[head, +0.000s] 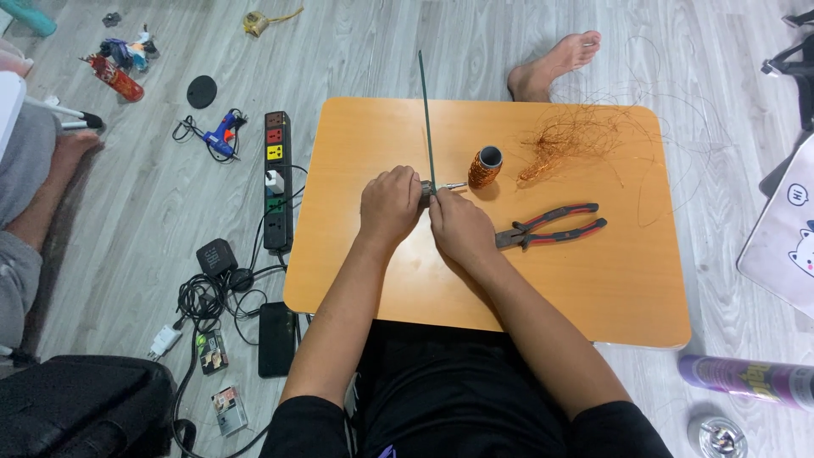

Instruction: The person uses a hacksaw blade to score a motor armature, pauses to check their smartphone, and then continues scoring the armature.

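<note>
My left hand (389, 206) is closed around a small dark roll, mostly hidden in the fist, over the middle of a low orange table (407, 280). My right hand (459, 229) pinches the lower end of a long thin dark green rod (426, 119) that stands nearly upright and leans away from me. The two hands touch at the rod's base. Just right of them stands a spool of copper wire (486, 167). Red-and-black pliers (555, 226) lie on the table beside my right wrist.
A tangle of loose copper wire (577, 136) spreads over the table's far right corner. On the floor to the left lie a power strip (276, 178), cables, a blue glue gun (219, 133) and a black phone (275, 337). A purple spray can (750, 379) lies at right.
</note>
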